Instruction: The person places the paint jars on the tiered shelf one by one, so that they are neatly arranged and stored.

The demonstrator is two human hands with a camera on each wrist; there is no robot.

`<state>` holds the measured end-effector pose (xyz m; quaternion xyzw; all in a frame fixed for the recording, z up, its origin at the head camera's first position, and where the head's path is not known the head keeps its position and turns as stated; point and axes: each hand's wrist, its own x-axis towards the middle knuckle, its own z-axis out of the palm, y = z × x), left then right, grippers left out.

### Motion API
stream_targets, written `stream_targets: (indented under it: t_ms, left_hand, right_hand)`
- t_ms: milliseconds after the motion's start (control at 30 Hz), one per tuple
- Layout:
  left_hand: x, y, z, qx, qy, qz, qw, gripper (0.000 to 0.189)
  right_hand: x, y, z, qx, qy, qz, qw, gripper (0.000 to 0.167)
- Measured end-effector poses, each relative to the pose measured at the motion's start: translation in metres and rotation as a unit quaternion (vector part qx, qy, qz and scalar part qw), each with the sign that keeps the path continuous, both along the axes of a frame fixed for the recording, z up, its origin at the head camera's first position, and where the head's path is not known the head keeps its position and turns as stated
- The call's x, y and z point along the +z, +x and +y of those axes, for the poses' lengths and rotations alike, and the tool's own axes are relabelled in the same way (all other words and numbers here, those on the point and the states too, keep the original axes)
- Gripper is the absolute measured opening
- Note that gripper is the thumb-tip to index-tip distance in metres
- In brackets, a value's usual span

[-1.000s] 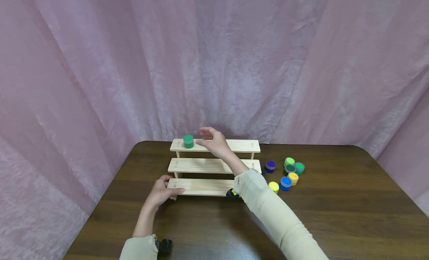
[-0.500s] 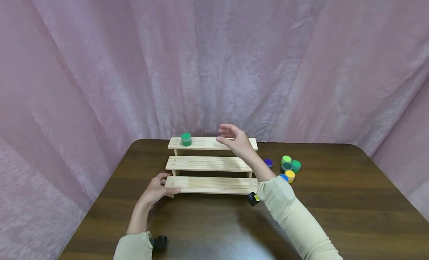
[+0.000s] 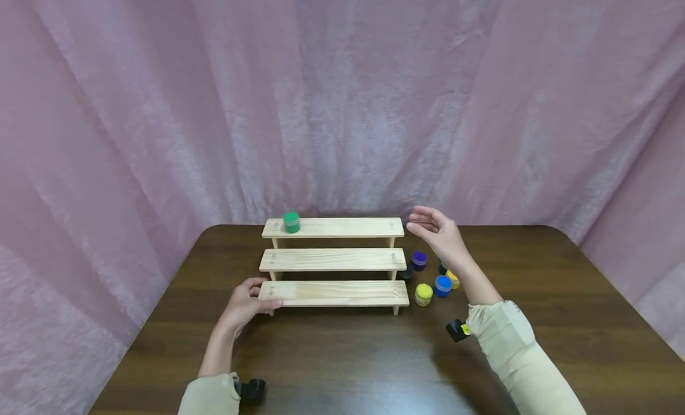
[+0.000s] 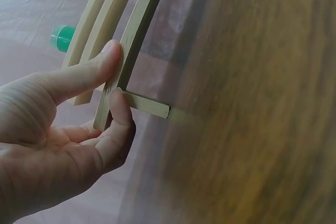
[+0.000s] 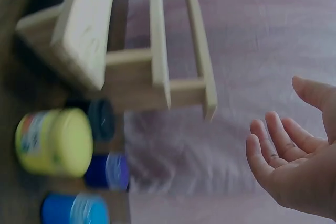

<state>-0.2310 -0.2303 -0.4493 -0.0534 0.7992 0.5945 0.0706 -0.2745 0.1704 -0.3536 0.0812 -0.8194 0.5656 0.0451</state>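
Observation:
A three-step wooden shelf (image 3: pixel 332 259) stands on the brown table, and one green paint jar (image 3: pixel 291 223) sits at the left end of its top step. My left hand (image 3: pixel 244 305) grips the left end of the lowest step; in the left wrist view its thumb (image 4: pixel 100 66) lies on the board's face with fingers curled under. Off the shelf's right end, my right hand (image 3: pixel 439 233) hovers with relaxed, bent fingers and nothing in them. Below it stand a yellow paint jar (image 3: pixel 423 295), a blue paint jar (image 3: pixel 443 286) and a purple paint jar (image 3: pixel 419 260).
A black jar (image 3: pixel 407 273) stands against the shelf's right side. Another yellow-orange jar (image 3: pixel 453 279) and a dark jar (image 3: pixel 443 267) are partly hidden by the right forearm. A pink curtain (image 3: pixel 342 106) hangs behind the table (image 3: pixel 342 355).
My right hand has moved right from beside the green jar, across the top step, to past the shelf's right end. The left hand keeps its grip on the lowest step.

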Motion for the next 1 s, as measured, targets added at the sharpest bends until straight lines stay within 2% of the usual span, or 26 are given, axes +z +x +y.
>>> stream_targets:
  t_ms: [167, 367, 667, 1000]
  left_hand:
    - [0.001, 0.001, 0.001, 0.005, -0.007, 0.0, 1.0, 0.078]
    - [0.001, 0.003, -0.001, 0.009, -0.002, -0.003, 0.9999, 0.078]
    - [0.002, 0.005, -0.005, 0.015, 0.001, -0.004, 0.9999, 0.08]
    - [0.0, 0.004, -0.005, 0.021, 0.005, -0.003, 0.9998, 0.08]
  right_hand:
    - [-0.009, 0.007, 0.03, -0.038, 0.013, -0.008, 0.9992, 0.059]
    - [-0.017, 0.015, 0.062, -0.075, 0.005, -0.024, 0.9969, 0.065]
    - [-0.043, 0.02, 0.084, -0.083, 0.007, -0.064, 0.9944, 0.06]
    - [-0.067, 0.023, 0.093, -0.067, 0.046, -0.118, 0.9897, 0.06]
